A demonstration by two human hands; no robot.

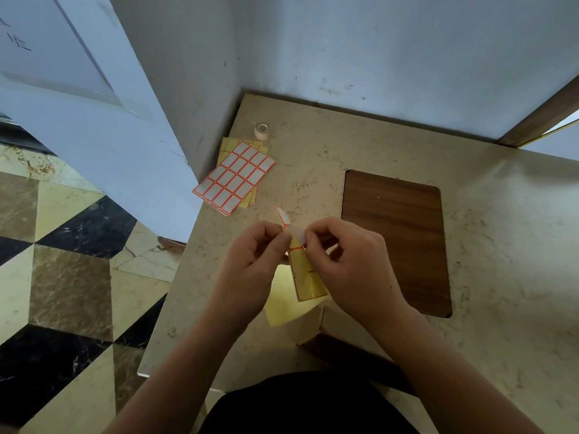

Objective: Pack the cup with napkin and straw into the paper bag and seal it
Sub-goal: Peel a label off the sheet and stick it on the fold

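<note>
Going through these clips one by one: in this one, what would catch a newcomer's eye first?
Centre frame, the left hand and right hand pinch a yellow-backed, red-bordered label sheet, seemingly peeling a white sticker off its top. Behind them to the left, a stack of white label sheets with red grid lines lies near the edge of the beige marble-look counter, with a small roll of tape beyond it. A dark wood-grain rectangular panel is inset at right.

Left hand (pixel 253 261) and right hand (pixel 351 261) raised close together, fingers (pixel 282 242) of both pinched, forearms bare.
</note>
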